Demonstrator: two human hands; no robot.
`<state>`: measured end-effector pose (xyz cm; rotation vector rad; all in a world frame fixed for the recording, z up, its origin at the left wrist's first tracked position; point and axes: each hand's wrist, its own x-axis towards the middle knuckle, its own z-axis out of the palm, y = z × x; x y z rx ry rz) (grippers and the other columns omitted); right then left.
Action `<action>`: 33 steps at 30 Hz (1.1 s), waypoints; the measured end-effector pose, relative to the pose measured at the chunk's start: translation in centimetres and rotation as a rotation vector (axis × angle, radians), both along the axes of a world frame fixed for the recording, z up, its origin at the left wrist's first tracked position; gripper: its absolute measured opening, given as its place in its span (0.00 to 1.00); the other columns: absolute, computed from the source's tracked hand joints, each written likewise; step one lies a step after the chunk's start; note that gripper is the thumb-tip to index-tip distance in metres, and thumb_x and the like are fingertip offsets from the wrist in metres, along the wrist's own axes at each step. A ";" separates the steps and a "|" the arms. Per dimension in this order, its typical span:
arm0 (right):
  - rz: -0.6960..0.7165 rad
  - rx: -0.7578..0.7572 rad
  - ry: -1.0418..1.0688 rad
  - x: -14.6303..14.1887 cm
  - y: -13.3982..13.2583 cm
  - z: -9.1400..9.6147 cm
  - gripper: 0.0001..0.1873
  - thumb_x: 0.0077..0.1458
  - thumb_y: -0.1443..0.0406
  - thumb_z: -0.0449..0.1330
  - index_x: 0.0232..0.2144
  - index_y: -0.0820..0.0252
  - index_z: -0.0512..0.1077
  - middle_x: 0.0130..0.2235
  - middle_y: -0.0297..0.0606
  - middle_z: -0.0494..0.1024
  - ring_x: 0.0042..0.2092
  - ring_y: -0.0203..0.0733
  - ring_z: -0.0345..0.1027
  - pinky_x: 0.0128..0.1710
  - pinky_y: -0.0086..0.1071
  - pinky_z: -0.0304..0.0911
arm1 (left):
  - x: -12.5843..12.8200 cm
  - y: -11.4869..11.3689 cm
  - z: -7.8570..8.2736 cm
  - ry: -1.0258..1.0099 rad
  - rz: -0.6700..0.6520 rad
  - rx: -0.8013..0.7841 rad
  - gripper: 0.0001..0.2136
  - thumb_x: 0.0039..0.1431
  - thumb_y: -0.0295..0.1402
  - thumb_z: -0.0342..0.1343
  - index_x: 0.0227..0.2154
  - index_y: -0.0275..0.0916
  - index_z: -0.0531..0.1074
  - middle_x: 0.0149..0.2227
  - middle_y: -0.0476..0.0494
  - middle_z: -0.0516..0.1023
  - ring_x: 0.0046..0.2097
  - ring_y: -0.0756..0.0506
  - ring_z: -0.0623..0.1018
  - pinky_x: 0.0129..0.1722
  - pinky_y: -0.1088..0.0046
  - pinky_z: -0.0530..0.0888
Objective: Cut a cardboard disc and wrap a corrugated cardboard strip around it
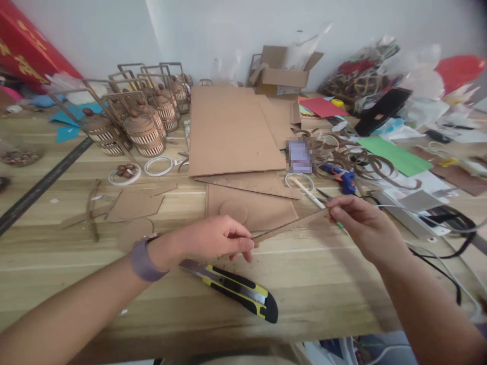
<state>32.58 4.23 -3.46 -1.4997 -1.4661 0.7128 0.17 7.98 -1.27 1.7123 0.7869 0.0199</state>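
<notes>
A narrow cardboard strip (291,225) is stretched between my two hands, slanting up to the right above the table. My left hand (222,237) pinches its left end between thumb and fingers. At the other end, my right hand (357,223) grips it with thumb and fingertips. Just below my left hand lies a yellow and black utility knife (236,291) with its blade out, pointing left. Behind the strip, a cardboard sheet (262,203) lies flat with a cardboard disc (234,210) on it, partly covered by my left hand.
Larger cardboard sheets (232,132) are stacked at the middle back. Several lantern-like pieces with handles (144,132) stand at the left. Cardboard scraps (135,204) lie left of my hands. A blue glue gun (340,177), brown strip coils and cables (437,253) crowd the right.
</notes>
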 end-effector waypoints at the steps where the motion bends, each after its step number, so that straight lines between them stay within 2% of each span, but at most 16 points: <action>1: 0.014 0.018 0.002 -0.9 0.9 0.3 0.24 0.47 0.41 0.66 0.31 0.53 0.74 0.26 0.33 0.71 0.29 0.40 0.65 0.30 0.36 0.64 | -0.3 -0.5 -0.3 -0.050 0.054 -0.124 0.19 0.64 0.47 0.53 0.31 0.38 0.81 0.28 0.46 0.79 0.24 0.51 0.69 0.25 0.76 0.63; 2: 0.028 0.033 0.008 -1.7 1.7 0.5 0.24 0.47 0.41 0.66 0.31 0.53 0.73 0.26 0.33 0.71 0.29 0.40 0.65 0.30 0.36 0.64 | -0.6 -0.9 -0.6 -0.109 0.110 -0.229 0.19 0.62 0.49 0.55 0.30 0.38 0.80 0.29 0.45 0.80 0.23 0.52 0.67 0.24 0.75 0.61; 4: 0.056 0.058 0.031 -2.9 3.2 0.6 0.23 0.48 0.42 0.65 0.31 0.53 0.73 0.26 0.33 0.69 0.29 0.40 0.64 0.31 0.37 0.64 | -1.2 -1.6 -1.2 -0.199 0.203 -0.405 0.20 0.60 0.52 0.58 0.34 0.37 0.80 0.31 0.44 0.81 0.23 0.53 0.64 0.24 0.75 0.60; 6: 0.078 0.087 0.055 -3.9 4.3 0.5 0.20 0.50 0.44 0.64 0.32 0.52 0.72 0.26 0.31 0.67 0.29 0.41 0.63 0.32 0.37 0.64 | -1.8 -2.1 -1.7 -0.249 0.272 -0.542 0.21 0.57 0.52 0.60 0.38 0.37 0.80 0.29 0.44 0.81 0.23 0.53 0.63 0.24 0.75 0.58; 8: 0.082 0.121 0.109 -4.9 4.9 0.4 0.18 0.52 0.46 0.63 0.36 0.51 0.72 0.27 0.30 0.67 0.30 0.40 0.63 0.34 0.38 0.65 | -1.9 -2.5 -2.0 -0.299 0.335 -0.637 0.22 0.53 0.51 0.63 0.39 0.35 0.80 0.27 0.44 0.80 0.22 0.53 0.64 0.23 0.75 0.56; 10: 0.048 0.128 0.190 -6.1 4.7 0.3 0.19 0.54 0.49 0.63 0.44 0.50 0.70 0.32 0.32 0.71 0.32 0.40 0.66 0.37 0.38 0.66 | -1.6 -3.0 -2.2 -0.372 0.429 -0.663 0.23 0.49 0.50 0.66 0.38 0.35 0.79 0.25 0.45 0.77 0.23 0.53 0.65 0.23 0.76 0.56; 13: 0.002 0.050 0.252 -8.5 3.4 0.1 0.24 0.55 0.52 0.63 0.51 0.50 0.66 0.39 0.36 0.75 0.33 0.40 0.68 0.37 0.38 0.67 | -0.5 -3.5 -2.5 -0.460 0.654 -0.575 0.21 0.47 0.49 0.69 0.36 0.36 0.78 0.25 0.48 0.75 0.23 0.54 0.64 0.23 0.77 0.56; 15: 0.124 -0.070 0.237 -10.1 2.3 -0.1 0.22 0.54 0.51 0.63 0.48 0.53 0.68 0.34 0.35 0.75 0.31 0.40 0.68 0.32 0.36 0.66 | 0.3 -3.6 -2.7 -0.456 0.741 -0.461 0.18 0.49 0.47 0.68 0.33 0.37 0.75 0.25 0.50 0.74 0.22 0.55 0.61 0.22 0.78 0.55; 17: 0.317 -0.212 0.240 -11.5 1.4 -0.4 0.19 0.54 0.50 0.62 0.40 0.56 0.71 0.29 0.33 0.73 0.28 0.38 0.65 0.28 0.33 0.62 | 1.0 -3.7 -3.0 -0.410 0.732 -0.353 0.16 0.53 0.46 0.66 0.31 0.38 0.73 0.24 0.52 0.73 0.21 0.55 0.59 0.20 0.78 0.53; 19: 0.414 -0.300 0.257 -12.4 0.9 -0.6 0.17 0.55 0.50 0.60 0.33 0.57 0.71 0.26 0.31 0.71 0.26 0.35 0.60 0.25 0.30 0.57 | 1.3 -3.7 -3.3 -0.367 0.688 -0.294 0.15 0.55 0.46 0.64 0.30 0.38 0.73 0.24 0.52 0.74 0.21 0.55 0.57 0.19 0.78 0.52; 22: 0.413 -0.346 0.302 -12.6 0.7 -0.8 0.17 0.56 0.51 0.59 0.27 0.58 0.69 0.24 0.30 0.69 0.24 0.32 0.54 0.24 0.29 0.52 | 1.3 -3.8 -3.9 -0.388 0.669 -0.334 0.17 0.56 0.49 0.63 0.31 0.38 0.74 0.26 0.50 0.75 0.22 0.54 0.60 0.20 0.79 0.55; 26: 0.382 -0.368 0.352 -12.1 0.8 -0.9 0.17 0.55 0.51 0.60 0.27 0.58 0.69 0.23 0.28 0.67 0.25 0.32 0.52 0.25 0.29 0.51 | 0.9 -3.9 -4.4 -0.462 0.670 -0.479 0.21 0.54 0.53 0.63 0.29 0.36 0.75 0.27 0.47 0.76 0.25 0.53 0.67 0.22 0.79 0.62; 30: 0.381 -0.399 0.360 -12.1 0.8 -1.4 0.21 0.54 0.48 0.61 0.23 0.57 0.64 0.20 0.25 0.60 0.23 0.32 0.50 0.23 0.28 0.48 | 0.7 -3.9 -4.3 -0.476 0.645 -0.605 0.22 0.50 0.53 0.66 0.29 0.35 0.76 0.25 0.47 0.76 0.24 0.53 0.69 0.22 0.79 0.63; 33: 0.391 -0.411 0.364 -12.2 0.7 -1.7 0.22 0.54 0.47 0.61 0.22 0.56 0.63 0.20 0.25 0.60 0.24 0.32 0.50 0.23 0.28 0.49 | 0.8 -4.0 -4.1 -0.470 0.633 -0.669 0.24 0.48 0.53 0.68 0.31 0.34 0.76 0.25 0.47 0.77 0.24 0.54 0.69 0.23 0.79 0.64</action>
